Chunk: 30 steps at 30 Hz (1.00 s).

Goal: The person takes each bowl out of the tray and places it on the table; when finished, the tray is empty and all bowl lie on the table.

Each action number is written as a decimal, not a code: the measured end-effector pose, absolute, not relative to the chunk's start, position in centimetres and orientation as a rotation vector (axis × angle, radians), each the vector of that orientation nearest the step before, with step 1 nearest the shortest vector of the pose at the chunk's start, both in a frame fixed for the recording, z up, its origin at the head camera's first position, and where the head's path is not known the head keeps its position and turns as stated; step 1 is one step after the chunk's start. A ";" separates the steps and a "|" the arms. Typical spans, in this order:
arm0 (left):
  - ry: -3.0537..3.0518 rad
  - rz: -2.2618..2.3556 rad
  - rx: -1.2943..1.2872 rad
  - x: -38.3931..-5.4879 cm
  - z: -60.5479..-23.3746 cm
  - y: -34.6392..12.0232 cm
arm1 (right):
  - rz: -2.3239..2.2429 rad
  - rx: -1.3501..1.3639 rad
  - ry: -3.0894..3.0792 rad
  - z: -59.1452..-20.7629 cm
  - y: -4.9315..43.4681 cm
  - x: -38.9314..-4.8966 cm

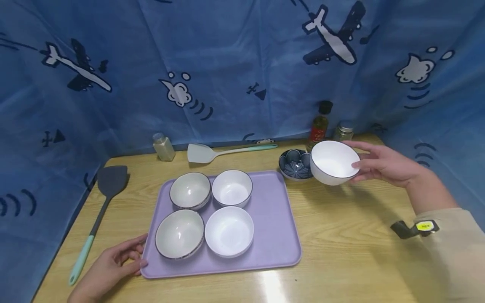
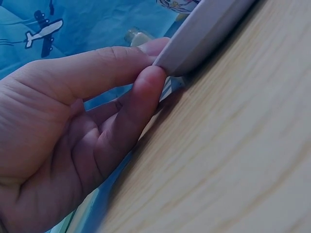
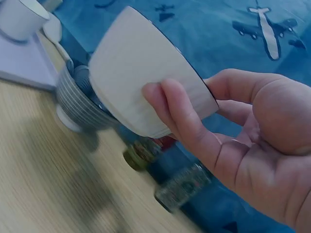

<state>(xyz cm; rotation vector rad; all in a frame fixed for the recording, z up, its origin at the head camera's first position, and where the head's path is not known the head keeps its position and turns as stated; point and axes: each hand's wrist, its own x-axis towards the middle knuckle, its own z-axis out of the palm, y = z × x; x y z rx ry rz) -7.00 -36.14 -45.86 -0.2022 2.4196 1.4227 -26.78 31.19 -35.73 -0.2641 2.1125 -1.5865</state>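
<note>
A white bowl (image 1: pixel 333 170) with a dark rim is held in the air above the right part of the table, just beside a dark blue patterned bowl (image 1: pixel 294 166); whether the two touch I cannot tell. Its mouth faces up towards the head camera and its base points down; being round, it shows no long axis. The right hand (image 1: pixel 390 165) grasps it from the right, fingers and thumb on either side of the wall. The left hand (image 1: pixel 117 263) pinches the near left edge of a lilac tray (image 1: pixel 270 240), whose long axis runs left to right. On the tray's left and middle stand two greyish bowls (image 1: pixel 179 233) and, to their right, two whiter bowls (image 1: pixel 229 231), all mouth up. Behind the tray lie a pale spatula (image 1: pixel 201 153), blade to the left, and a small shaker (image 1: pixel 164 147); a dark spatula (image 1: pixel 112 181) lies to the left. A bottle (image 1: pixel 319 126) with a red label and a glass jar (image 1: pixel 344 132) stand behind the held bowl. The table (image 1: pixel 348 240) has a light wood grain, and blue cloth (image 1: pixel 235 84) printed with aeroplanes hangs behind it and at both sides
</note>
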 end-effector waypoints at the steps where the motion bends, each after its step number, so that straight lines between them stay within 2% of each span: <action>1: 2.427 1.410 -0.211 -7.0 -45.8 -36.2 | -1.597 -0.264 2.124 -35.7 31.5 -26.9; 10: 2.486 1.368 -0.143 -6.9 -45.3 -36.5 | -1.734 -0.102 2.179 -37.0 32.8 -27.5; 18: 2.461 1.411 -0.110 -7.0 -45.8 -36.2 | -1.826 -0.070 2.068 -38.6 33.9 -28.0; 30: 2.398 1.478 -0.102 -7.1 -45.9 -36.2 | -1.918 0.018 1.955 -40.4 32.9 -29.0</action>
